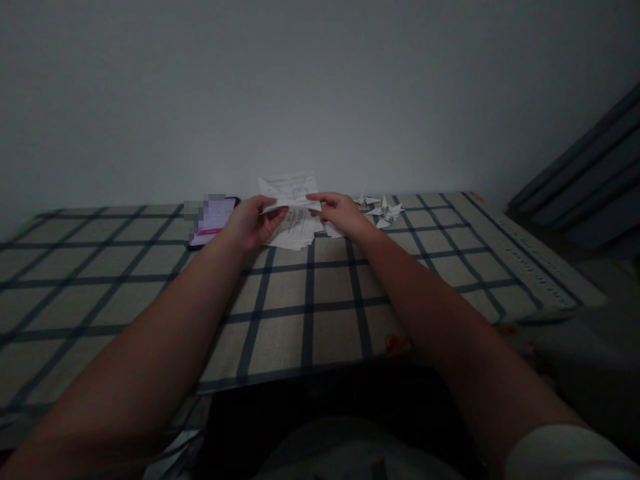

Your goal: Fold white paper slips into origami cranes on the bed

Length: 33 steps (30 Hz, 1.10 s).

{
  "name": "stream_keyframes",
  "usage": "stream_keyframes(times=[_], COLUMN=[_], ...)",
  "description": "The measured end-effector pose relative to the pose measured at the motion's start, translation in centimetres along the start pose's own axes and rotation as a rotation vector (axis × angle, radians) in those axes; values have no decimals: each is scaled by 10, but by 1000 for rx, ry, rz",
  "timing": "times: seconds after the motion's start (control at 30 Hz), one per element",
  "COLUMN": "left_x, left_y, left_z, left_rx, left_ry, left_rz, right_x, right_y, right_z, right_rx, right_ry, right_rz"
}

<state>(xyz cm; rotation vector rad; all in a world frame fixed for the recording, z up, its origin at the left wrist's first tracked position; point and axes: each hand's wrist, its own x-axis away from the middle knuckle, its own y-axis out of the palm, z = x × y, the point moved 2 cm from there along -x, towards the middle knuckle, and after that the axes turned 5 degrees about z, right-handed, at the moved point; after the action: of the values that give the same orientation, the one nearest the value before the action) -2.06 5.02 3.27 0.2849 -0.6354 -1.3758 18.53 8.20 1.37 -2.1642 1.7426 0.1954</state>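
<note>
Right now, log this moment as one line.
left hand: holds paper sheet; right hand: holds same sheet; on checked cloth: paper stack, folded paper pieces

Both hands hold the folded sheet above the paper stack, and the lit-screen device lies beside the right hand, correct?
Not quite: the head view shows the lit-screen device beside the left hand, not the right hand. Both do hold the folded sheet above the paper stack.
</note>
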Motion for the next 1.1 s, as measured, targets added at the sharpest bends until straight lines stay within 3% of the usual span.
stream_keyframes(times=[0.13, 0.37, 0.6, 0.8, 0.97, 1.1], left_x=[1, 8, 4, 3, 7, 11], left_y=[3, 5, 5, 2, 4, 7], left_z=[-1, -11, -19, -18, -19, -18], left_rx=[-10, -222, -303, -311, -321, -310], left_ry=[45, 154, 277, 348, 351, 330], left_rz=[-157, -229, -140, -105, -110, -119], right_x=[4, 2, 3, 7, 10, 9], right_y=[-2, -7, -2, 1, 4, 2], right_z=[-8, -7, -9, -11, -16, -16], right_rx=[17, 67, 23, -111, -190, -264], right_ry=[-1, 11, -15, 71, 164, 125], right_rz=[46, 155, 107, 121, 53, -16])
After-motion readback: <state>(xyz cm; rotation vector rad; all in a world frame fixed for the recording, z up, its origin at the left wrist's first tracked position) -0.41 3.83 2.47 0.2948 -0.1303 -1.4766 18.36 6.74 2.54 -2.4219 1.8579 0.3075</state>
